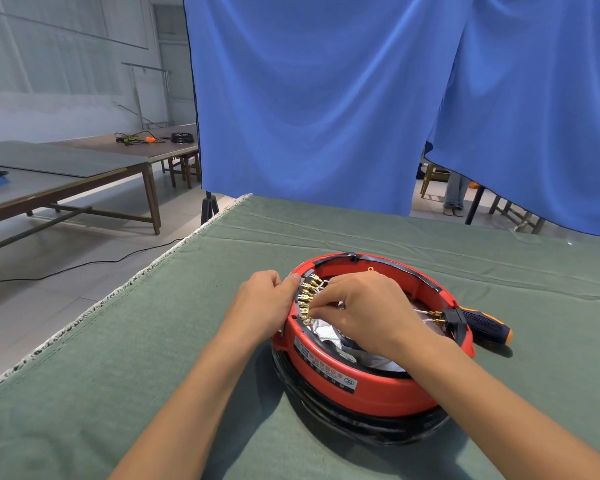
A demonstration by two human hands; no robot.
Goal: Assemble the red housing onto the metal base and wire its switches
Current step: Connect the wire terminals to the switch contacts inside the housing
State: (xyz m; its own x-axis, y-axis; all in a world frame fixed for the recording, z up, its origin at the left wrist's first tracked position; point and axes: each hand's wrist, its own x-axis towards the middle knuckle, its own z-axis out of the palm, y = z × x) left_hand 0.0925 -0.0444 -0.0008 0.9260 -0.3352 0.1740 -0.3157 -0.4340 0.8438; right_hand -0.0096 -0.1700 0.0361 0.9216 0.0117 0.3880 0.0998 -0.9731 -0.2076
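Observation:
The round red housing (378, 386) sits on a dark base (368, 424) on the green cloth. A row of brass wire terminals (307, 294) lines its inner left wall at the switch block. My left hand (267, 303) grips the housing's outer left rim, thumb on the grey switch part. My right hand (364, 306) reaches inside the housing, and its fingertips pinch a brass terminal low in the row. Two more terminals (435, 317) on white wires lie at the right side by a black block. The housing's inside is partly hidden by my right hand.
A screwdriver (485, 325) with a dark blue and orange handle lies right of the housing. The green cloth table (153, 341) ends at a frayed left edge. A blue curtain (326, 98) hangs behind. Other tables (66, 174) stand at far left.

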